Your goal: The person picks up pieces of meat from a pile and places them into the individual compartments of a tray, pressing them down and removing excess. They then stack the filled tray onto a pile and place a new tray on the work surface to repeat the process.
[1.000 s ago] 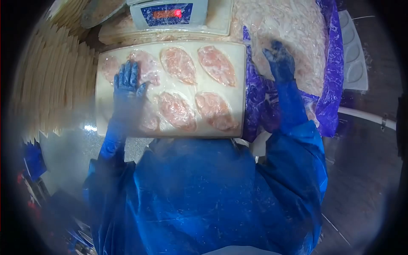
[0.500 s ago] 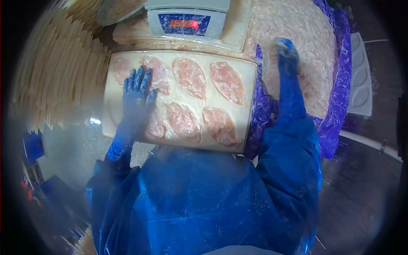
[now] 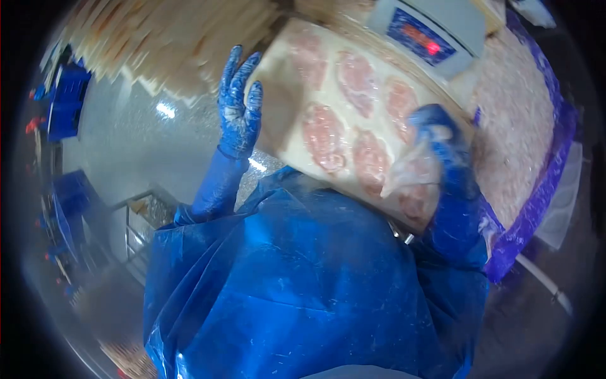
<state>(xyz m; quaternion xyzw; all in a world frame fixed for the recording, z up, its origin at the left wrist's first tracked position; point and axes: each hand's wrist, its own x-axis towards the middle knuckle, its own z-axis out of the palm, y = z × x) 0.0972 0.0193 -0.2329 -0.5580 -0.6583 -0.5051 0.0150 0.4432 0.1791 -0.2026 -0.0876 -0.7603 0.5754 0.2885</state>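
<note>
A white tray [image 3: 284, 114] with leaf-shaped hollows lies tilted across the bench in front of me. Several flat pieces of pale pink raw meat [image 3: 324, 136], which look like chicken, fill hollows in it. My right hand [image 3: 442, 136], blue-gloved and blurred, is closed over the tray's right part. From its fingers hangs a pale, limp piece of raw meat [image 3: 411, 170], partly covering pieces below. At the tray's left edge my left hand [image 3: 240, 107] is raised, its gloved fingers spread and nothing in them.
A scale [image 3: 435, 38] with a red-lit display stands behind the tray. To the right lies a large heap of raw meat [image 3: 514, 126] on purple sheeting [image 3: 533, 224]. Stacked pale trays [image 3: 170, 38] rise at upper left. A metal rack [image 3: 136, 230] and blue bins [image 3: 68, 101] are farther left.
My right hand has come left from the meat heap, now with a piece of meat. My left hand has lifted off the tray's pieces to its left edge. The whole view has rotated.
</note>
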